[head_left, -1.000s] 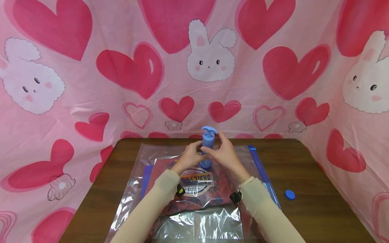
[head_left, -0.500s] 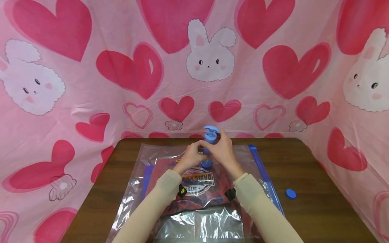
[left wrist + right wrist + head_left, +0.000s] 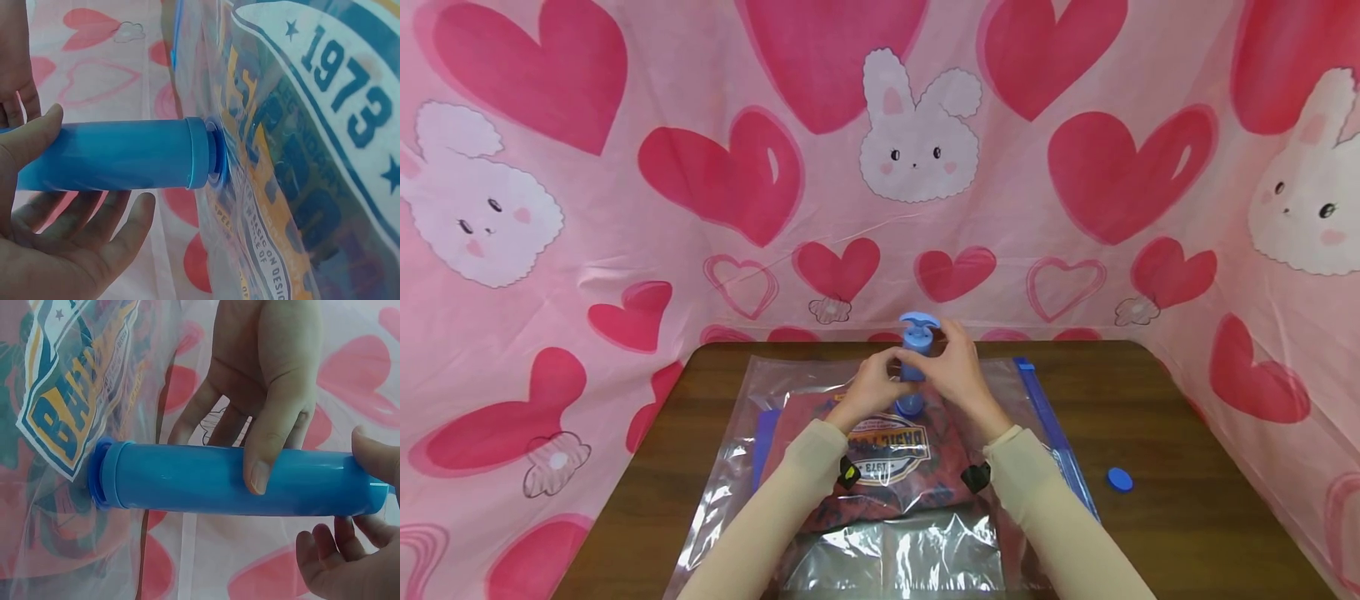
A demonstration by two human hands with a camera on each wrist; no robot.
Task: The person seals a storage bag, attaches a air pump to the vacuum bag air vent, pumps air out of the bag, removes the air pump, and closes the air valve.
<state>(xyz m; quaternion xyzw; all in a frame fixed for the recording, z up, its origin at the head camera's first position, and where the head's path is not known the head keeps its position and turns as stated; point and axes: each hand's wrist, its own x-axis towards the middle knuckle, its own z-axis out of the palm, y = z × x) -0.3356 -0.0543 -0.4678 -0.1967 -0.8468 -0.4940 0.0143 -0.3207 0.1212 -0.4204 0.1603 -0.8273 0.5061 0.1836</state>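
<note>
A blue hand pump [image 3: 917,337] stands upright on the round valve [image 3: 97,475] of a clear vacuum storage bag [image 3: 880,554]. Inside the bag lies a folded red garment [image 3: 932,487] with a printed badge. My left hand [image 3: 871,387] holds the pump barrel [image 3: 125,155] between thumb and curled fingers. Higher up, near the pump's handle [image 3: 919,319], my right hand [image 3: 961,371] grips the barrel with its thumb and fingers. In the right wrist view the left thumb lies along the barrel, and the right hand [image 3: 356,550] wraps the top end.
A small round blue cap [image 3: 1120,479] lies on the brown wooden table [image 3: 1180,533] to the right. The bag's blue zip edge [image 3: 1052,425] runs along its right side. A pink cloth [image 3: 737,192] with hearts and rabbits hangs behind and beside the table.
The right hand has shifted slightly up the barrel, its thumb now close to the left hand. The pump's handle has rocked a little right, then back left. The pump stays on the valve.
</note>
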